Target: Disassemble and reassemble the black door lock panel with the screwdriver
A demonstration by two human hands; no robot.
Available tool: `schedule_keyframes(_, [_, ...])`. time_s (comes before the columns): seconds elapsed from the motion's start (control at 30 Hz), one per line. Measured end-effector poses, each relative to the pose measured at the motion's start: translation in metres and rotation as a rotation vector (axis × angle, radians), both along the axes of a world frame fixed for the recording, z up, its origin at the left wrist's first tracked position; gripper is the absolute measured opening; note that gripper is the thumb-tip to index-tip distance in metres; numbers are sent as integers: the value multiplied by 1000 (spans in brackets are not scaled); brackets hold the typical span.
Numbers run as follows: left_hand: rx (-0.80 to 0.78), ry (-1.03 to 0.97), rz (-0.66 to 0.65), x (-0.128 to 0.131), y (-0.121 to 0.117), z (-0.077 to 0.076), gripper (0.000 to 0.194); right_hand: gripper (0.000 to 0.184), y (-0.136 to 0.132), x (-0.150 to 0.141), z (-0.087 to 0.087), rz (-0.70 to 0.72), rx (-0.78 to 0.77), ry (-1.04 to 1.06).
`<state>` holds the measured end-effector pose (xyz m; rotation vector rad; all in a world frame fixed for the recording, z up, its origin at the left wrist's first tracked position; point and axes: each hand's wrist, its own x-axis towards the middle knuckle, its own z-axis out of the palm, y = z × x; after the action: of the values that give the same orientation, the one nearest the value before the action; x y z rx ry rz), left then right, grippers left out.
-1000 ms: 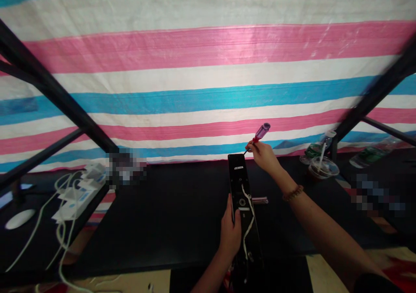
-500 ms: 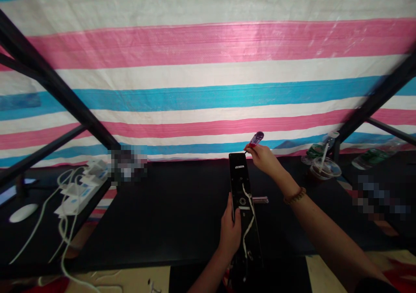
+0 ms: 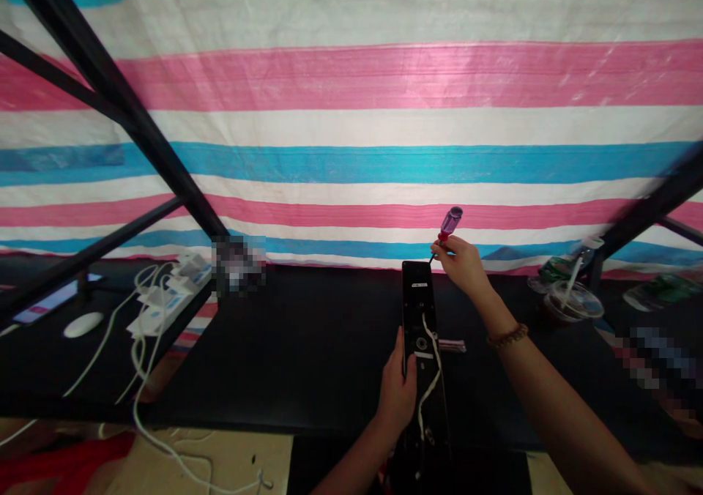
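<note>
A long black panel [image 3: 422,312], with a whitish cable running down its face, stands tilted at the table's near side. My left hand [image 3: 398,389] is closed round its left edge, thumb on the face. My right hand [image 3: 460,261] pinches a screwdriver [image 3: 450,222] low, near where its purple and red handle meets the shaft. The handle points up and leans right; the tip is at the panel's top right corner. Whether the tip sits in a screw is too small to tell. Behind the panel's right edge lies a small pinkish strip-like object [image 3: 452,345].
On the left are a white power strip [image 3: 165,308] with tangled cords, a white mouse [image 3: 83,324] and a phone [image 3: 52,301]. A plastic cup with a straw [image 3: 574,303] and bottles [image 3: 662,291] stand and lie right. Black frame bars [image 3: 148,140] slant before striped sheeting.
The view has shifted left, so most things appear farther right. My right hand's screwdriver now stands more upright, with more of its handle showing. My left hand keeps its hold on the panel.
</note>
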<state>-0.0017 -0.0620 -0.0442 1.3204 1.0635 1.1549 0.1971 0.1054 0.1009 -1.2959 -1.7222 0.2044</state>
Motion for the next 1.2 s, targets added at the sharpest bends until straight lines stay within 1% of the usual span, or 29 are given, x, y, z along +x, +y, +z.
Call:
schedule_keyframes(0.2, [13, 47, 0, -1, -1, -1, 62, 18, -11, -8, -2, -66, 55, -117])
schedule_keyframes(0.3, [8, 66, 4, 0, -1, 0, 62, 14, -17, -11, -3, -86, 36, -70])
schedule_keyframes(0.37, [7, 83, 3, 0, -2, 0, 62, 13, -18, -11, -4, -61, 8, -25])
schedule_keyframes(0.47, [12, 86, 2, 0, -2, 0, 62, 15, -18, -13, -8, -42, -3, -10])
schedule_keyframes(0.57, [23, 61, 4, 1, -2, 0, 62, 22, -16, -15, -15, -86, 17, 20])
schedule_keyframes(0.67, [21, 41, 3, 1, -2, -2, 62, 26, -11, -12, -18, -126, 75, 49])
schedule_keyframes(0.73, [8, 30, 9, 2, -2, -2, 63, 24, -6, -7, -17, -128, 84, 30])
schedule_keyframes(0.87, [5, 33, 5, 1, -1, -2, 65, 18, 2, 0, -9, -47, -18, -41])
schedule_keyframes(0.97, [17, 40, -7, 0, 0, 0, 65, 20, 0, -2, -5, -32, -54, -86])
schedule_keyframes(1.13, [23, 52, -19, -1, 0, 0, 65, 16, -4, -12, -2, 8, -36, -62])
schedule_keyframes(1.2, [22, 52, -14, -1, 0, -1, 66, 19, -4, -15, -2, 9, -11, -22])
